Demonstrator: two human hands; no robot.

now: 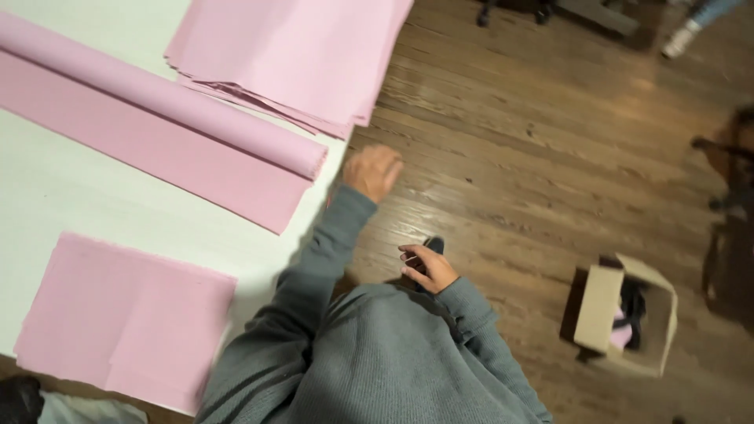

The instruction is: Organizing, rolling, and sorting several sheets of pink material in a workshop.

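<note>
Grey knitted sleeves fill the foreground. Right hand (426, 267) curls shut around a small dark object (433, 246). Left hand (372, 171) is loosely fisted, empty, just beside the pink paper roll (157, 98), partly unrolled. Cut pink sheets (126, 314) lie stacked nearer the body; roll remains.

Left hand (372, 172) near the pink paper roll (165, 98); right hand (426, 267) against the grey sweater (377, 361)
</note>
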